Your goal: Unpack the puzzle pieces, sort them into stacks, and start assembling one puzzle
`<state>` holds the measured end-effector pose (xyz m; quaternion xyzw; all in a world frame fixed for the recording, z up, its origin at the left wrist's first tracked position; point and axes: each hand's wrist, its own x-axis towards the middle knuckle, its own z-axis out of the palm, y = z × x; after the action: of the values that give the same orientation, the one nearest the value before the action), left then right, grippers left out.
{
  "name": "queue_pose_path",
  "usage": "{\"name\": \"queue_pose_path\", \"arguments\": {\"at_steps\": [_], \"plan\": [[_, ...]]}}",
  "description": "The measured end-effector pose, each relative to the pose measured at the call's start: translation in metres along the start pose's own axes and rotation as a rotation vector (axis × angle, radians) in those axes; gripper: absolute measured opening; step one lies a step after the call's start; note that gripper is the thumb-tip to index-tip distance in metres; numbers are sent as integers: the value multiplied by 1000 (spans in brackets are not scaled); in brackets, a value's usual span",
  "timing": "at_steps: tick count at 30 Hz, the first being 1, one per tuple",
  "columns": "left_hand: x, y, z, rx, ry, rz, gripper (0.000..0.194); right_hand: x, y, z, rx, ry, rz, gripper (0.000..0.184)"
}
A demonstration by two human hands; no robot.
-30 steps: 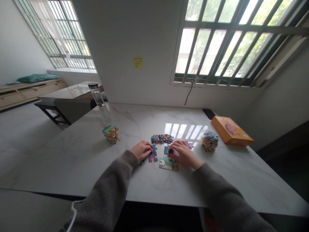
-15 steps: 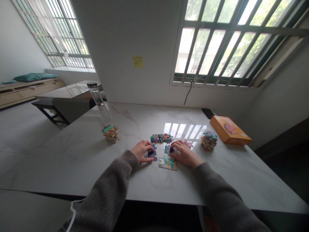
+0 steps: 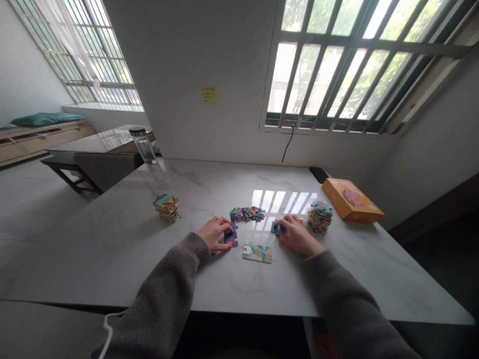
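Observation:
My left hand [image 3: 216, 234] has its thumb and fingers closed about a dark purple puzzle piece [image 3: 232, 236] lying on the table. Off to the right, my right hand [image 3: 295, 234] grips a blue puzzle piece [image 3: 276, 228] close to the tabletop, its fingers covering part of it. Between the hands and nearer to me lies a flat green, white and orange puzzle section [image 3: 257, 253]. Just beyond them is a row of overlapping colourful puzzle pieces [image 3: 247, 214]. Part of a pink piece shows behind my right hand.
Stacks of puzzle pieces stand at the left [image 3: 166, 208] and right [image 3: 320, 217]. Behind the right stack lie an orange box [image 3: 352, 199] and a black phone [image 3: 318, 174]. A glass bottle [image 3: 144, 147] stands at the table's far left corner, by the wall.
My right hand has moved right with the blue piece, away from the green, white and orange section. My left hand stays on the purple piece. The view has shifted slightly.

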<state>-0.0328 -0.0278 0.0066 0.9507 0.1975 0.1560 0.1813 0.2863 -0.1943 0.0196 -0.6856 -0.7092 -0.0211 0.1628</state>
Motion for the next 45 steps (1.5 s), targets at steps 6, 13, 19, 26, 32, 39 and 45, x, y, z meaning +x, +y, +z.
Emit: {"name": "queue_pose_path", "arguments": {"at_steps": [6, 13, 19, 26, 32, 39, 45], "plan": [[-5, -5, -8, 50, 17, -55, 38, 5, 3, -3, 1, 93, 51, 27], [-7, -6, -15, 123, 20, -146, 34, 64, -61, 9, 96, 65, -210, 22], [-7, -4, -15, 137, -2, -156, 35, 114, -98, 31, 1, 12, -202, 22], [-7, -2, -16, 154, -1, -163, 34, 129, -96, 34, -53, -33, -186, 30], [-7, -2, -17, 141, -8, -165, 34, 132, -90, 27, -53, -36, -189, 42], [-6, -1, -20, 68, 84, -135, 38, 126, -85, 23, -100, 40, -178, 43], [9, 12, -22, -134, 386, -236, 27, 99, -83, 7, -30, 91, -167, 36]]}}
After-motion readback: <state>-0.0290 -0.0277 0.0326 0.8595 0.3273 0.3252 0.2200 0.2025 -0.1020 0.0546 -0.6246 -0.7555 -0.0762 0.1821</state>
